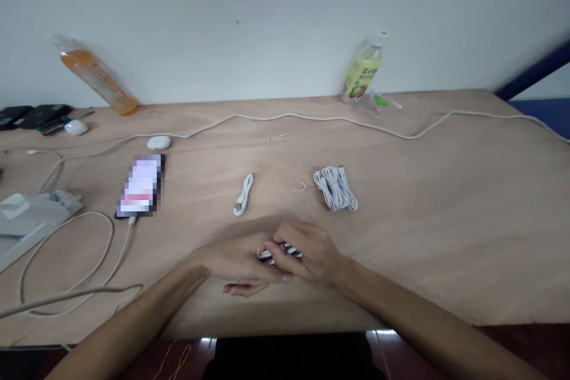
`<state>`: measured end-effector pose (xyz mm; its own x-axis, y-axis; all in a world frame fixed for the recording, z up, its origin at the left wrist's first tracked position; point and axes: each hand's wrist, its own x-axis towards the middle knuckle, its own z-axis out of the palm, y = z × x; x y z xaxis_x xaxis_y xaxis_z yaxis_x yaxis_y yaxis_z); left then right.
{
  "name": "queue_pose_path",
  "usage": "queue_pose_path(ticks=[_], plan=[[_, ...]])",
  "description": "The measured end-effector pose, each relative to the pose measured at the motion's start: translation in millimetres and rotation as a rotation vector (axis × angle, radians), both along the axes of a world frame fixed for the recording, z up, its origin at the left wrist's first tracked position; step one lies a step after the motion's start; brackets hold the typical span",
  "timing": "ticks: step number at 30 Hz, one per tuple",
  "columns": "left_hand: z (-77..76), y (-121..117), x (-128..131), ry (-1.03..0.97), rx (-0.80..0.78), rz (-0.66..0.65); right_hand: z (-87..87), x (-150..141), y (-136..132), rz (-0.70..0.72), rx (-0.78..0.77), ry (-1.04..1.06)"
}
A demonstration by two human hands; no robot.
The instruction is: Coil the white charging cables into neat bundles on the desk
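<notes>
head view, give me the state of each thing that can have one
left hand, closed on the held cable
right hand, closed on the held cable
held cable, gripped, mostly hidden
single cable, coiled, bundled
cable pile, coiled in bundles
phone, screen lit, plugged in
white case, shut
orange bottle, standing, partly filled
yellow bottle, standing, capped
long cable, uncoiled
thin ties, loose, bent
</notes>
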<state>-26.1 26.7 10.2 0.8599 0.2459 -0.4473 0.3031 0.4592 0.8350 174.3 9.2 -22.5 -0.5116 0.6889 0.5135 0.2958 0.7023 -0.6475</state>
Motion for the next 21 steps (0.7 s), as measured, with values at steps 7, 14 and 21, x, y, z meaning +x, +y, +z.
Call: queue_pose_path(ticks=[7, 14, 21], plan=[[6.4, 4.4, -0.6, -0.010, 0.019, 0.232, 11.1, 0.1, 5.0, -0.218, -0.126, 0.096], [1.5, 4.0, 0.4, -0.072, -0.262, 0.323, 18.6, 0.2, 6.4, -0.264, -0.191, 0.131], [0.6, 2.8, 3.2, -0.012, -0.203, 0.312, 11.4, 0.2, 9.7, -0.250, 0.029, 0.082]])
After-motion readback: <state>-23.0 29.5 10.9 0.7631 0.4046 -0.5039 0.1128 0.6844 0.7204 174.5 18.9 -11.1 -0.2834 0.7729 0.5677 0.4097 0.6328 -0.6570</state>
